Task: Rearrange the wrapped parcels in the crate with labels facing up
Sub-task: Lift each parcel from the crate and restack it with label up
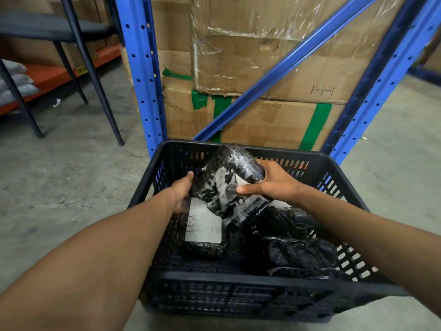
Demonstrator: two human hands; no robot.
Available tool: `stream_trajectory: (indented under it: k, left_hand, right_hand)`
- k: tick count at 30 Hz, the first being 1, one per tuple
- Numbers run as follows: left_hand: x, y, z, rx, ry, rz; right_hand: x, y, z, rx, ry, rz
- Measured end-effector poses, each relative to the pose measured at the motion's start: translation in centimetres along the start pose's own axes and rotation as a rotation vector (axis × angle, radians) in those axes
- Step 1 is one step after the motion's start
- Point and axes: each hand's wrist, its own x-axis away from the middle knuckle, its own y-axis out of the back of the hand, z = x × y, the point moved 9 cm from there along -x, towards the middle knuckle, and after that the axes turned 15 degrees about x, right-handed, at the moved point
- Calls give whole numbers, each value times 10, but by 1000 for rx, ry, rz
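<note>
A black slotted plastic crate [238, 297] stands on the floor in front of me. Both hands hold one black, tape-wrapped parcel [222, 185] tilted above the crate's middle. My left hand [181, 192] grips its left lower side and my right hand [267, 181] grips its upper right end, thumb on a white label edge. Below the left hand lies a second black parcel [204, 231] with its white label facing up. Two more crumpled black parcels [298, 254] lie at the crate's right, no label showing.
Blue steel rack uprights [143, 75] and a diagonal brace stand right behind the crate, with stacked taped cardboard boxes [262, 68] inside. Black chair legs [95, 75] and an orange shelf [47, 75] are at the left. Concrete floor lies on both sides.
</note>
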Motion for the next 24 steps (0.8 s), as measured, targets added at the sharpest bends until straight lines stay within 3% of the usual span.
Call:
stream_trajectory:
  k: [4, 6, 8, 10, 12, 14, 17, 20, 22, 24]
  left_hand:
    - [29, -34, -14, 177, 180, 319]
    - [44, -44, -29, 228, 144, 422]
    - [56, -42, -40, 168, 51, 440]
    - [62, -32, -50, 182, -39, 428]
    - [69, -22, -60, 193, -110, 422]
    - [76, -15, -68, 175, -165, 412]
    - [81, -8, -76, 201, -215, 394]
    - [87, -9, -80, 243, -243, 414]
    - [92, -14, -80, 232, -247, 431]
    - [96, -18, -81, 218, -247, 432]
  right_hand:
    - [21, 4, 41, 439, 124, -345]
    - [35, -9, 63, 723, 257, -475]
    - [41, -22, 74, 877, 401, -471]
    - [39, -30, 72, 870, 484, -347]
    - [35, -34, 64, 782, 468, -222]
    - [29, -27, 54, 611, 361, -213]
    - [14, -14, 30, 169, 95, -194]
    - [2, -29, 10, -220, -122, -3]
    - [0, -47, 9, -395, -166, 125]
    - [-3, -49, 11, -508, -154, 125]
